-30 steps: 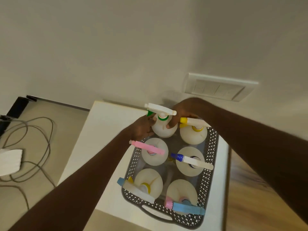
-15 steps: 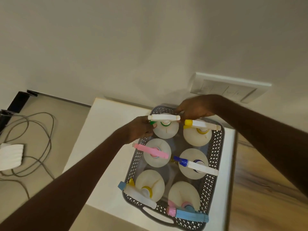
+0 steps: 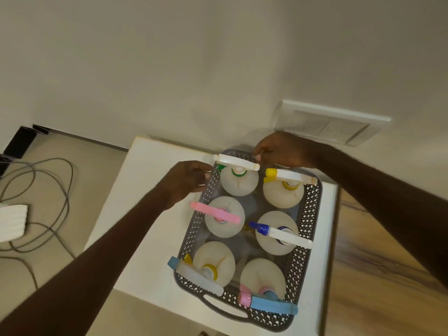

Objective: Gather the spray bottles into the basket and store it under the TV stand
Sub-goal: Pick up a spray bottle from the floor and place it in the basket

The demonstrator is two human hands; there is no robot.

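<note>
A grey perforated basket (image 3: 306,229) stands on a white table (image 3: 150,190) and holds several white spray bottles upright in two rows. The far-left bottle (image 3: 238,183) has a green collar and a white spray head. My left hand (image 3: 186,181) sits just left of it, with curled fingers against the basket's left rim, next to the nozzle. My right hand (image 3: 282,151) lies over the basket's far rim, and a fingertip touches the back end of that spray head. The other bottles have pink (image 3: 224,218), yellow (image 3: 283,190), blue (image 3: 277,235) and light-blue (image 3: 263,282) heads.
The table stands against a pale wall with a switch panel (image 3: 329,123). Grey cables (image 3: 43,209) and a white object (image 3: 12,221) lie on the floor to the left. A wood-grain surface (image 3: 378,263) runs along the table's right side. The basket's near handle (image 3: 225,309) faces me.
The green-collared bottle has gone down into the basket's far-left slot. My left hand has slid off it to the left rim, and my right hand has moved back to the far rim.
</note>
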